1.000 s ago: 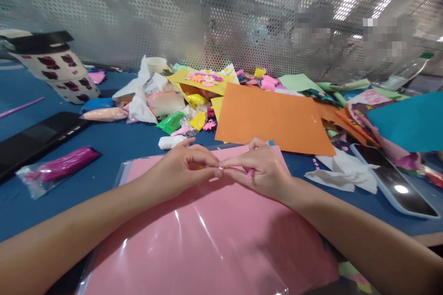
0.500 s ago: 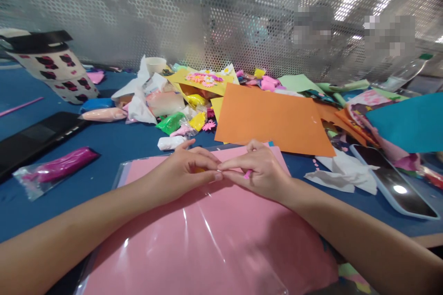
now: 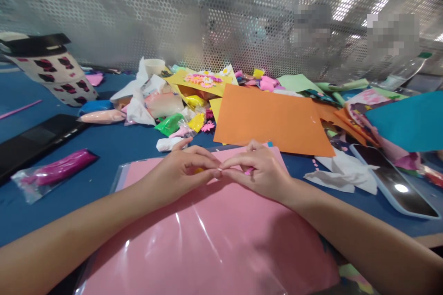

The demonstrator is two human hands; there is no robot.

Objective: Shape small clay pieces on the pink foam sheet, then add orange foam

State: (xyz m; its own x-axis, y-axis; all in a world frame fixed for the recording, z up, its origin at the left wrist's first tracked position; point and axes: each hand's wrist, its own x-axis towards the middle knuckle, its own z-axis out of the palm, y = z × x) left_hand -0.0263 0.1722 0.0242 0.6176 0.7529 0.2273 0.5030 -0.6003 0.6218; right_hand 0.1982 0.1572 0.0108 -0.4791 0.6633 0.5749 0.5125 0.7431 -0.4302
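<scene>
Over a pink sheet in a clear plastic sleeve (image 3: 194, 244), my two hands meet fingertip to fingertip. My left hand (image 3: 185, 168) is closed in a pinch, thumb against forefinger, at a tiny white piece (image 3: 218, 171) that looks like modelling clay. From the other side, my right hand (image 3: 261, 170) pinches at the same piece, which the fingertips mostly cover. A small pink bit (image 3: 248, 171) shows beneath the right fingers. Something yellow (image 3: 199, 170) shows through the gap between left thumb and forefinger; its kind is unclear.
Beyond my hands lie orange paper (image 3: 273, 120), clay packets (image 3: 169, 124) and yellow paper bearing small flowers (image 3: 204, 79). A phone (image 3: 394, 179) and tissue (image 3: 346, 173) are at right. Leftward are a purple clay packet (image 3: 65, 166), a black case (image 3: 38, 140) and a patterned tumbler (image 3: 58, 71).
Both hands stay pinched together at nearly the same spot, with only a slight shift of the fingers. The view has moved a little.
</scene>
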